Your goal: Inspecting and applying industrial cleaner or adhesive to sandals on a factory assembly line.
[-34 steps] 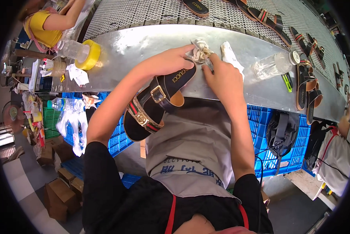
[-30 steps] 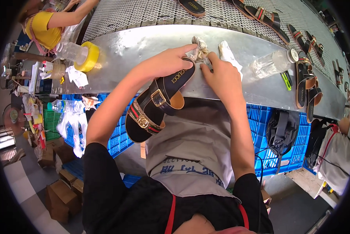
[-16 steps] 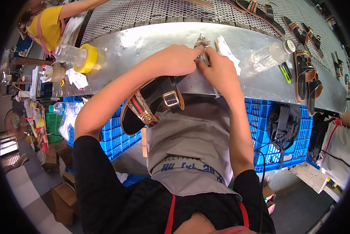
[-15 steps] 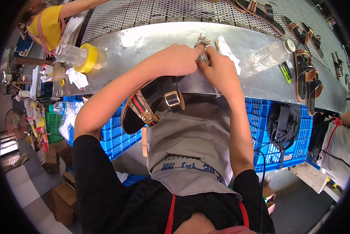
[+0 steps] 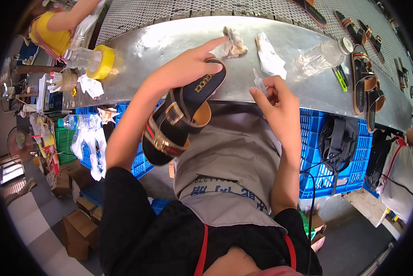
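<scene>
A black sandal [image 5: 179, 112] with gold buckles and a green-and-red striped strap hangs tilted over the table's near edge. My left hand [image 5: 192, 66] is closed round its heel end, index finger stretched toward a crumpled, stained cloth [image 5: 234, 43]. In my right hand [image 5: 277, 99], thumb and fingers pinch a small clear syringe [image 5: 259, 83], its thin needle pointing up and away from me. The needle is apart from the sandal. Just beyond my right hand lies a folded white cloth [image 5: 270, 55].
A metal table [image 5: 151, 50] borders a mesh conveyor [image 5: 179, 10] carrying sandals. To the right are a clear bottle [image 5: 323, 57], a green cutter [image 5: 340, 80] and more sandals [image 5: 360, 83]. A yellow tape roll [image 5: 103, 61] stands left. Blue crates [image 5: 314, 142] sit below; a co-worker [image 5: 54, 32] is at far left.
My hands have moved apart, leaving the stained cloth on the table. The sandal's heel end has swung up in my left hand. The syringe now shows plainly in my right hand.
</scene>
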